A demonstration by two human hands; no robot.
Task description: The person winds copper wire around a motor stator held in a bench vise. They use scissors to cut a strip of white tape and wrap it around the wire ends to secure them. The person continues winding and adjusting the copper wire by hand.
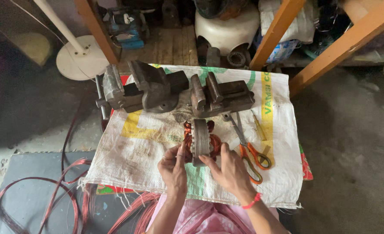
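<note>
Both hands, left (173, 167) and right (229, 168), grip stator (200, 141) upright at vise's (220, 97) 6 o'clock; copper windings risk snagging, scissors (250, 156) close at 3 o'clock.

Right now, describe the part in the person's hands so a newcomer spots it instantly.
Start at the woven white sack covering the table, below the two grey bench vises. Just under the right vise, both hands hold a motor stator upright on edge. It is a ribbed grey metal ring bulging with copper-red windings, unlike the flat orange-handled scissors beside it.

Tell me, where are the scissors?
The orange-handled scissors lie on the white sack, just right of the right hand, below the vise.
</note>
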